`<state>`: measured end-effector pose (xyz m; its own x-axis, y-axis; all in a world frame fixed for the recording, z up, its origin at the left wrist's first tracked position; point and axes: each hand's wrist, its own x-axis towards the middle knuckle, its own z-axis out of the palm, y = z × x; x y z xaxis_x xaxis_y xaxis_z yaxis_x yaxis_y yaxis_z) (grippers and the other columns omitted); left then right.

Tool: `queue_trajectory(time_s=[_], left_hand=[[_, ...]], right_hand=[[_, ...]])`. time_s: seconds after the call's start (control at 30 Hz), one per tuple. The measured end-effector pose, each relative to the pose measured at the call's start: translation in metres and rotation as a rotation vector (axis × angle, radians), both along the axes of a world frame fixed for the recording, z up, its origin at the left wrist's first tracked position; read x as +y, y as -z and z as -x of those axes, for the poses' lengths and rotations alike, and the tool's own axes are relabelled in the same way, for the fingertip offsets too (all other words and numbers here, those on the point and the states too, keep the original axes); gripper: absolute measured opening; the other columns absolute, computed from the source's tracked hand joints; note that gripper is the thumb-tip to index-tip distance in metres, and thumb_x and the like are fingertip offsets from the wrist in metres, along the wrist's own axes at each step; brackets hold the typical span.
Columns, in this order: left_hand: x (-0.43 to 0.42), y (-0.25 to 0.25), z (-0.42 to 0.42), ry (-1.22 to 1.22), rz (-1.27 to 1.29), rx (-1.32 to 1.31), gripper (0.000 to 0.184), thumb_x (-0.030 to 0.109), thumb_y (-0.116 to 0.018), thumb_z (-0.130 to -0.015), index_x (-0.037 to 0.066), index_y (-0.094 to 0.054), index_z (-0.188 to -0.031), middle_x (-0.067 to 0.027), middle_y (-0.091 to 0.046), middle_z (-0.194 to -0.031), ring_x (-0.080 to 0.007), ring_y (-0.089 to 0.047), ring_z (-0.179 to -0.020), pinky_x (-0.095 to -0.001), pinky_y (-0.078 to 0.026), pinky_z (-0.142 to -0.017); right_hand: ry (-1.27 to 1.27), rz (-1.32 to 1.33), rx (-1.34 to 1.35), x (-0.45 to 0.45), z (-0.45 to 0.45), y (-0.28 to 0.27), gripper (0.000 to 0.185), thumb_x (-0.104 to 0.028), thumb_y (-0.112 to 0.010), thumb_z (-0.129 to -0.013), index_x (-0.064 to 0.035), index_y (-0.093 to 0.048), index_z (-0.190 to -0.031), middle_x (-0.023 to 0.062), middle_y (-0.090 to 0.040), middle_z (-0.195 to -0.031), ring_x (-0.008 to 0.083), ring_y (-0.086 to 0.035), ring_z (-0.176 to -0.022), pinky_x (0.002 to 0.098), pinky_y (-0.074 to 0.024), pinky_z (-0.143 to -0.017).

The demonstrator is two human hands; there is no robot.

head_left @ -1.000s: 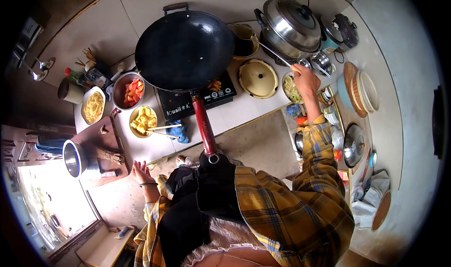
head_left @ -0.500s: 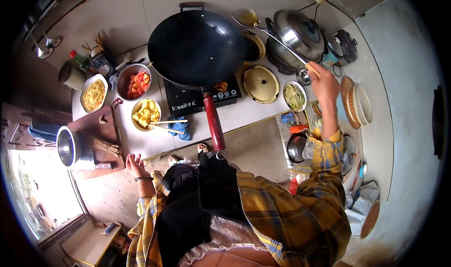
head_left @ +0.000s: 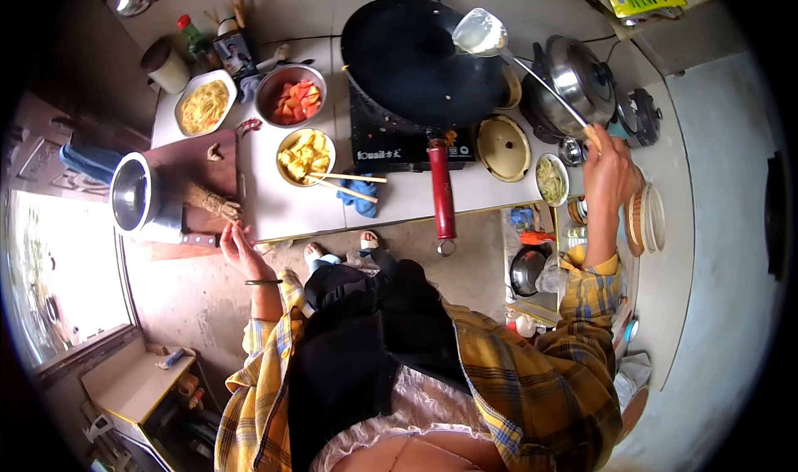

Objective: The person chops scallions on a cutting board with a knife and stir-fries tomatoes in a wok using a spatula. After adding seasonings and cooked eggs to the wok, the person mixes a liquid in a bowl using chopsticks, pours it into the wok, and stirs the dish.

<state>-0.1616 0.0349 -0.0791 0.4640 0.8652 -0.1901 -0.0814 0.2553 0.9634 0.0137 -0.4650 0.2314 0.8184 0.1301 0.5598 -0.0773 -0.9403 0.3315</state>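
Observation:
My right hand is closed round the handle of a long metal wok spatula. Its shiny head, with some pale wet-looking liquid on it, hangs over the right side of a black wok. The wok rests on an induction cooker, its red handle pointing toward me. Down at the left, my left hand hovers by the counter edge close to a knife handle. Its fingers are loosely bent and apart, with nothing visible in them.
Left of the wok stand bowls of egg, tomato and shredded food. Chopsticks lie across the egg bowl. A cutting board is farther left. Right are a cream lid, greens bowl and steel pot.
My right hand has brought the spatula head leftward from above the pot behind the wok to over the wok. The whole view has shifted, and my left hand stays near the board.

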Motion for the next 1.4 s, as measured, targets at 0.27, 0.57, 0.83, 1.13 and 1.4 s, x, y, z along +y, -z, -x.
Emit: queue_trajectory(time_s=[0.27, 0.57, 0.83, 1.13, 1.4], left_hand=[[0.177, 0.004, 0.009, -0.419, 0.004, -0.045, 0.032, 0.027, -0.066, -0.092, 0.003, -0.057, -0.111, -0.0061, -0.066, -0.096, -0.0136, -0.063, -0.076, -0.0223, -0.046, -0.06], [0.323, 0.035, 0.01, -0.293, 0.542, -0.08, 0.032, 0.031, -0.074, -0.083, 0.009, -0.059, -0.101, -0.0054, -0.063, -0.09, -0.0207, -0.068, -0.078, -0.0236, -0.046, -0.05], [0.328, 0.028, 0.025, -0.215, 0.433, -0.186, 0.019, 0.017, -0.069, -0.083, 0.001, -0.058, -0.085, -0.0075, -0.059, -0.078, -0.0158, -0.061, -0.068, -0.0172, -0.048, -0.05], [0.137, -0.035, 0.171, -0.127, 0.49, -0.362, 0.018, 0.018, -0.057, -0.096, 0.001, -0.062, -0.097, 0.0004, -0.052, -0.07, -0.0101, -0.049, -0.055, -0.0213, -0.04, -0.047], [0.046, -0.033, 0.394, -0.582, 0.486, -0.369, 0.011, 0.019, -0.067, -0.09, 0.01, -0.065, -0.096, 0.0056, -0.053, -0.073, -0.0046, -0.048, -0.06, -0.0191, -0.037, -0.05]], right_hand=[[0.163, 0.012, 0.185, 0.054, 0.002, 0.028, 0.031, -0.022, -0.069, -0.084, -0.0253, -0.067, -0.114, 0.0032, -0.069, -0.107, 0.0288, -0.068, -0.09, 0.0434, -0.0536, -0.07], [0.158, -0.102, 0.454, 0.098, 0.006, 0.054, 0.027, -0.026, -0.067, -0.085, -0.0238, -0.067, -0.112, 0.0144, -0.07, -0.093, 0.0372, -0.066, -0.086, 0.0474, -0.0521, -0.07], [0.076, -0.111, 0.332, 0.101, 0.024, 0.061, 0.03, -0.024, -0.066, -0.087, -0.0143, -0.068, -0.115, 0.0121, -0.065, -0.114, 0.0328, -0.062, -0.102, 0.0439, -0.0511, -0.079], [-1.17, -0.602, 0.212, 0.255, 0.162, 0.036, 0.012, 0.002, -0.056, -0.091, 0.0096, -0.064, -0.095, 0.0185, -0.066, -0.088, 0.0324, -0.063, -0.081, 0.0411, -0.0506, -0.075], [-1.548, -0.831, 1.318, 0.382, 0.286, 0.142, 0.02, 0.007, -0.064, -0.082, 0.0018, -0.068, -0.101, 0.0136, -0.064, -0.094, 0.0263, -0.064, -0.083, 0.0317, -0.051, -0.074]])
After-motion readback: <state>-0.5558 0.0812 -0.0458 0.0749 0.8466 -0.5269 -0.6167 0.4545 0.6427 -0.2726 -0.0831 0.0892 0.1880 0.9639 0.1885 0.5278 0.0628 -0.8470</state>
